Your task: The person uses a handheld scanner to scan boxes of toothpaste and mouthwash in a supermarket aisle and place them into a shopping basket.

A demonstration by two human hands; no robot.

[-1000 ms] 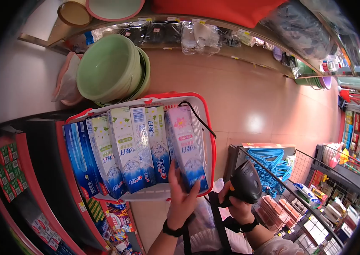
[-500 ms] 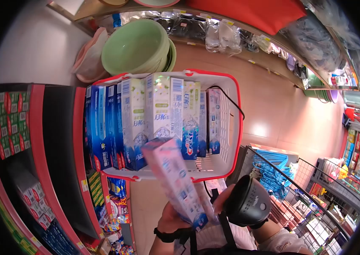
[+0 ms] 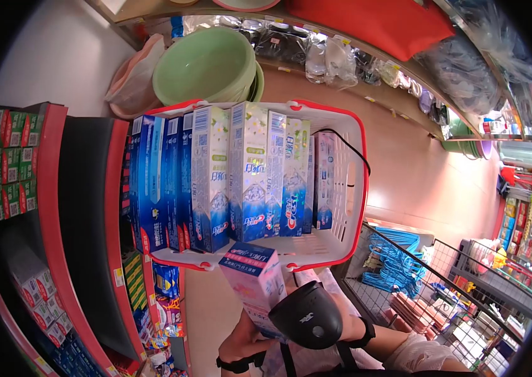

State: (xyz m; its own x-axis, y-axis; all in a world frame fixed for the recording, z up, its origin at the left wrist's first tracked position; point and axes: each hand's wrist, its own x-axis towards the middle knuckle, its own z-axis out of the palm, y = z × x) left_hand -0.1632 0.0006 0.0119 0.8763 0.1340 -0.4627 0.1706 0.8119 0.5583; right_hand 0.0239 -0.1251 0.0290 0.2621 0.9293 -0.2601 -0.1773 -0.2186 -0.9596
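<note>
My left hand (image 3: 244, 339) is closed around a pink and purple toothpaste box (image 3: 252, 276), its dark blue end facing up and away. My right hand (image 3: 350, 314) grips a black handheld barcode scanner (image 3: 309, 317); its fingers are mostly hidden behind the scanner head, which overlaps the lower part of the box. Beyond both hands is a white shopping basket (image 3: 349, 207) with a red rim. Several toothpaste boxes (image 3: 250, 182) in blue, white and green stand in a row inside it, and a slimmer pink box (image 3: 324, 179) is at the right end.
Left of the basket is a dark shelf (image 3: 83, 207) with red edges, bearing green boxes (image 3: 12, 163). Green basins (image 3: 206, 66) sit behind the basket. To the right, a wire cage (image 3: 429, 270) holds blue hangers (image 3: 395, 254). Bagged goods (image 3: 332, 60) line the back shelf.
The scanner has moved left over the lower part of the pink box. That box has turned more upright, showing its blue end. The view has shifted slightly.
</note>
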